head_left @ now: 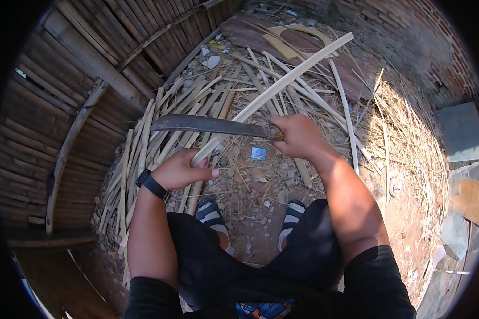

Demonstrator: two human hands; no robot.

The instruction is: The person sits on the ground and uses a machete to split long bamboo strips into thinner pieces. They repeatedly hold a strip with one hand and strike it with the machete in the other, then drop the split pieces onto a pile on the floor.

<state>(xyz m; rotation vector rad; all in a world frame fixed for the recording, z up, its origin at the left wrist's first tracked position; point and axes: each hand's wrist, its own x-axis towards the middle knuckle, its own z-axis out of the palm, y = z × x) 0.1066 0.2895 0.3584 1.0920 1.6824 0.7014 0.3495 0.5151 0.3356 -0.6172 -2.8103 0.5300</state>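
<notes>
My left hand (183, 169), with a dark band on its wrist, is closed around the near end of a long pale bamboo strip (282, 82). The strip slants away up and to the right. In my right hand (298, 135) is the wooden handle of a machete (213, 125), gripped in closed fingers. Its dark blade points left and lies across the strip just beyond my left hand. Whether the edge touches the strip, I cannot tell.
Many split bamboo strips (138, 159) lie on the littered ground ahead and to the left. A bamboo wall (74, 106) stands at left, a brick wall (410, 37) at the far right. A board with a round hole (282, 45) lies at the back. My sandalled feet are below.
</notes>
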